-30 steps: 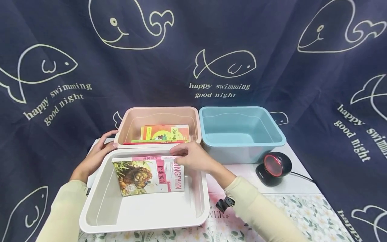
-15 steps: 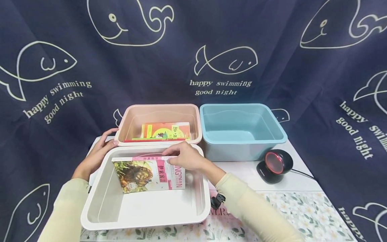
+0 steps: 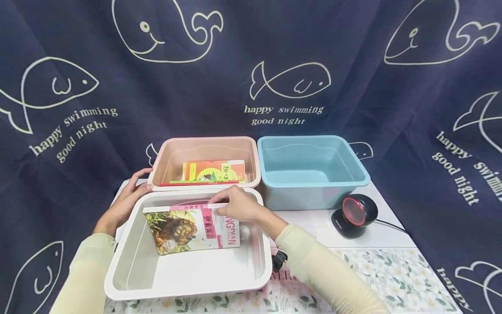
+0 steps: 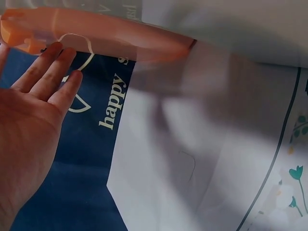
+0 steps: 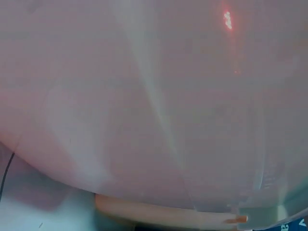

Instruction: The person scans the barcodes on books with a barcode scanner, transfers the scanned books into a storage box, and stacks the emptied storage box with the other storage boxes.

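Observation:
A book (image 3: 184,229) with a lion on its cover stands on its long edge inside the white bin (image 3: 188,293). My right hand (image 3: 240,204) pinches its top edge near the right end, thumb in front and fingers behind. At the left corner of the pink bin (image 3: 204,141), my left hand (image 3: 127,198) rests with fingers extended against the outside. In the left wrist view that hand (image 4: 33,110) shows its palm, fingertips at the pink bin (image 4: 120,41). An orange and yellow book (image 3: 213,171) leans inside the pink bin, with green and red book edges before it.
A blue bin (image 3: 310,185) stands to the right of the pink one. In front of it is a black round device (image 3: 354,216) with a red-lit face and a cable. A dark curtain (image 3: 219,96) hangs behind. A floral cloth (image 3: 384,274) covers the table's front.
My right hand has slid slightly left along the book's top edge. The book stays nearly in place, and my left hand keeps its position at the pink bin.

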### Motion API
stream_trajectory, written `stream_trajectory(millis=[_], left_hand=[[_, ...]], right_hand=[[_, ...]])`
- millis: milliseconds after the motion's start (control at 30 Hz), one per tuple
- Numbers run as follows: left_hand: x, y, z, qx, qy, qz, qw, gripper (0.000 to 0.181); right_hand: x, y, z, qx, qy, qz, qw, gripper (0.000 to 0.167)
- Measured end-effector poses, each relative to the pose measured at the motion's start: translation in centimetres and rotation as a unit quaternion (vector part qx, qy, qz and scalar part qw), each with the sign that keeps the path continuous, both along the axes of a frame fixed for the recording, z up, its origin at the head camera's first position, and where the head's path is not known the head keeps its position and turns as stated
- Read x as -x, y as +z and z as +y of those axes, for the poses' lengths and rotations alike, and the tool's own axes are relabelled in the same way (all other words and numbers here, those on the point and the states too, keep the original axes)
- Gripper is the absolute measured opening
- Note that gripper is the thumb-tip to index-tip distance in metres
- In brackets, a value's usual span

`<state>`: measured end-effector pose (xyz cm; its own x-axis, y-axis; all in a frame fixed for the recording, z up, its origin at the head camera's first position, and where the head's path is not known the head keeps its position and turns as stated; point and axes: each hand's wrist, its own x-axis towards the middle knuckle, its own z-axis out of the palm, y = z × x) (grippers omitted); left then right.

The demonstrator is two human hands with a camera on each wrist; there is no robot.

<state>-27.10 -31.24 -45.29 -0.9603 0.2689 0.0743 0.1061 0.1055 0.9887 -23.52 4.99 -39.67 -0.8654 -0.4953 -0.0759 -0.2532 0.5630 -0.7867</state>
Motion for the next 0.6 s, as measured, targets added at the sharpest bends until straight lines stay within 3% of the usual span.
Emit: stream_trajectory(millis=[167,367,600], left_hand=[[0.1,-0.6,0.1,-0.004,-0.006,-0.001,1.0,0.051],[0.1,-0.7,0.3,0.014,0.007,-0.001,0.9999,0.051],[0.1,-0.6,0.2,0.021,0.009,-0.002,0.9997,0.049]], right_hand=[[-0.4,-0.1,0.5,0.034,-0.004,-0.02,0.9992,0.023],[-0.6,-0.2,0.9,0.096,-0.008,-0.026,0.995,0.024],[-1.2,1.4,1.6,0.136,-0.031,-0.022,0.99,0.028]])
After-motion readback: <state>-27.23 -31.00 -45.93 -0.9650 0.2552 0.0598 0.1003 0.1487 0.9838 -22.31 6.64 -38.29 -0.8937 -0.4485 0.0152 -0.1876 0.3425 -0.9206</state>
